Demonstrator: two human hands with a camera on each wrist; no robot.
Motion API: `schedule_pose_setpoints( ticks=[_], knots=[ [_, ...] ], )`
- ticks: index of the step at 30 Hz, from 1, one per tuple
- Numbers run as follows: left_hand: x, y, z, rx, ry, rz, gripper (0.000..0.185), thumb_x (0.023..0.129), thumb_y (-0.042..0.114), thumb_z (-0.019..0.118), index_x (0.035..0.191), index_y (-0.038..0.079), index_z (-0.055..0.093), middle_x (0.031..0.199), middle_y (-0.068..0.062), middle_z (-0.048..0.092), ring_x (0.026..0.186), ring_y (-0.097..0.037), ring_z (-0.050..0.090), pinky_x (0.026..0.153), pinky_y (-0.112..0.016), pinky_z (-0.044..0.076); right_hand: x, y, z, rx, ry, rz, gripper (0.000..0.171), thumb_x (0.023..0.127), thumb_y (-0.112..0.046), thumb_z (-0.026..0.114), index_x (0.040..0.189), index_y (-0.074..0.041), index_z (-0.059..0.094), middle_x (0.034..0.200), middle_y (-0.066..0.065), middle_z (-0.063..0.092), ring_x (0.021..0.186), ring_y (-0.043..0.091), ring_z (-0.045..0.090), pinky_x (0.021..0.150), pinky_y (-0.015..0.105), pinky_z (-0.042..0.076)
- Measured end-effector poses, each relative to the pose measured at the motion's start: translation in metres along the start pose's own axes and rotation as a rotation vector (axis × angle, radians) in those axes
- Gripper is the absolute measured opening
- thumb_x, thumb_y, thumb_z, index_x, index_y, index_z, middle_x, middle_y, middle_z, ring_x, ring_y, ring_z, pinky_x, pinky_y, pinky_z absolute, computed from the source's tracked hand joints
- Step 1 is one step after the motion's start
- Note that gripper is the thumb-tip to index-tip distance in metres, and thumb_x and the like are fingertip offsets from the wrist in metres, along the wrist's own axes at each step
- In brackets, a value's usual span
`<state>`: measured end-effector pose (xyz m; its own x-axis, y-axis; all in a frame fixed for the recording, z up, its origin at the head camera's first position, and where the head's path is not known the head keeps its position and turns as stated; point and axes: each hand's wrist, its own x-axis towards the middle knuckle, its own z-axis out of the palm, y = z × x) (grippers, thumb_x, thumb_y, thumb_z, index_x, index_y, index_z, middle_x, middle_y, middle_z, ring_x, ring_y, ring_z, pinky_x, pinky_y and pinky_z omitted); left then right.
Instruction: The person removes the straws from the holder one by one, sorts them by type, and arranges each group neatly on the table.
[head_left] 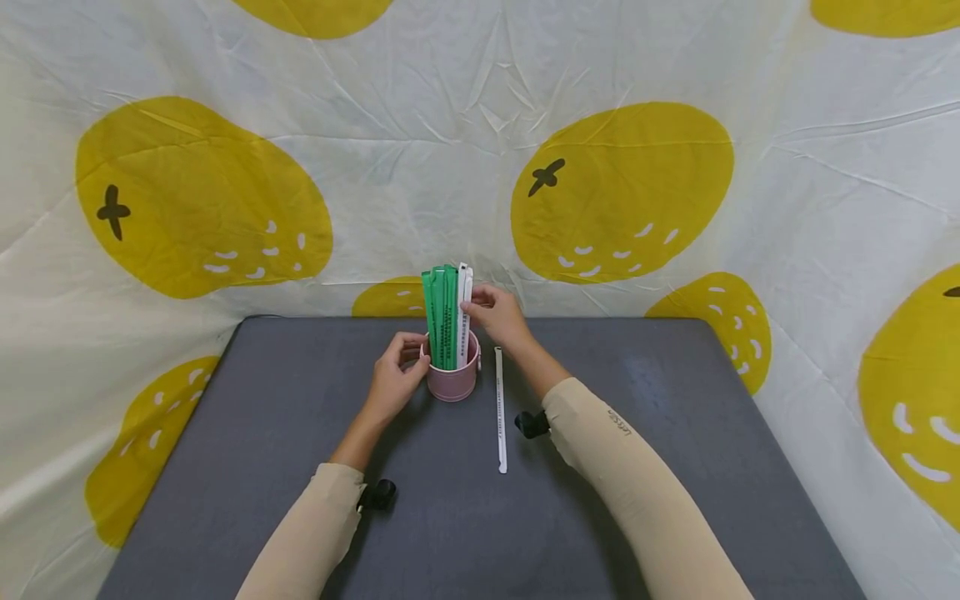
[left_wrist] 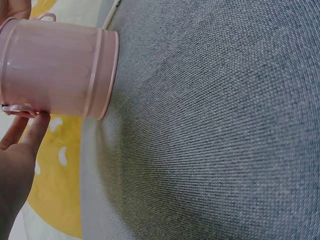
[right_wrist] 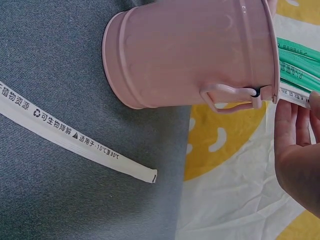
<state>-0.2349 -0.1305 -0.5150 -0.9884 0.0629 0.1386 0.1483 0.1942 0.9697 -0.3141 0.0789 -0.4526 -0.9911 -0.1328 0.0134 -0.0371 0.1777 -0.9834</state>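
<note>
Pink bucket (head_left: 452, 382), steadied by left hand (head_left: 396, 377) at 9 o'clock; right hand (head_left: 498, 316) apparently pinches a white wrapped straw (head_left: 464, 315) standing inside.

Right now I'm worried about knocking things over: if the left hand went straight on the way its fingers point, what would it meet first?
The left hand already touches the pink cup, so it would push the cup and probably its wrapped sticks toward the right hand, though depth is unclear.
</note>
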Motion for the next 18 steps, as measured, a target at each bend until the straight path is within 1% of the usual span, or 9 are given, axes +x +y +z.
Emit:
schedule_pose_setpoints(
  ticks=[4, 7, 11, 14, 18],
  knots=[
    [0.0000, -0.0011, 0.0008, 0.006, 0.008, 0.018, 0.031, 0.098, 0.014, 0.069, 0.126, 0.007, 0.059, 0.127, -0.017, 0.066, 0.117, -0.035, 0.067, 0.101, -0.057, 0.054, -0.0009, 0.0000, -0.0003, 0.004, 0.017, -0.016, 0.028, 0.095, -0.007, 0.072, 0.121, 0.003, 0.069, 0.105, 0.019, 0.069, 0.089, 0.020, 0.069, 0.092, 0.057, 0.058],
    [0.0000, -0.0018, 0.0009, 0.012, 0.011, 0.027, 0.029, 0.098, 0.013, 0.068, 0.125, 0.008, 0.060, 0.125, -0.015, 0.066, 0.115, -0.034, 0.067, 0.100, -0.056, 0.054, -0.0011, 0.0005, -0.0004, 0.000, 0.037, -0.032, 0.027, 0.094, -0.006, 0.073, 0.118, 0.004, 0.069, 0.101, 0.016, 0.069, 0.086, 0.016, 0.067, 0.090, 0.052, 0.060],
    [-0.0001, -0.0024, 0.0010, 0.019, 0.018, 0.037, 0.028, 0.098, 0.012, 0.067, 0.124, 0.008, 0.059, 0.124, -0.015, 0.066, 0.114, -0.034, 0.067, 0.098, -0.054, 0.055, -0.0010, -0.0002, -0.0015, 0.020, 0.054, -0.047, 0.025, 0.093, -0.005, 0.074, 0.115, 0.005, 0.067, 0.097, 0.013, 0.067, 0.083, 0.014, 0.065, 0.088, 0.051, 0.060],
    [0.0000, -0.0027, 0.0009, 0.023, 0.021, 0.046, 0.029, 0.097, 0.011, 0.067, 0.125, 0.007, 0.059, 0.124, -0.016, 0.066, 0.114, -0.034, 0.068, 0.097, -0.051, 0.057, -0.0010, -0.0022, -0.0028, 0.039, 0.059, -0.057, 0.024, 0.093, -0.004, 0.074, 0.113, 0.006, 0.066, 0.096, 0.012, 0.066, 0.082, 0.013, 0.065, 0.088, 0.053, 0.060],
    [-0.0006, -0.0030, 0.0004, 0.021, 0.015, 0.051, 0.030, 0.097, 0.012, 0.067, 0.126, 0.006, 0.060, 0.125, -0.017, 0.066, 0.114, -0.033, 0.068, 0.096, -0.044, 0.058, -0.0015, -0.0059, -0.0056, 0.036, 0.066, -0.065, 0.023, 0.092, -0.004, 0.074, 0.112, 0.006, 0.066, 0.096, 0.011, 0.067, 0.082, 0.011, 0.066, 0.085, 0.048, 0.062]
  ],
)
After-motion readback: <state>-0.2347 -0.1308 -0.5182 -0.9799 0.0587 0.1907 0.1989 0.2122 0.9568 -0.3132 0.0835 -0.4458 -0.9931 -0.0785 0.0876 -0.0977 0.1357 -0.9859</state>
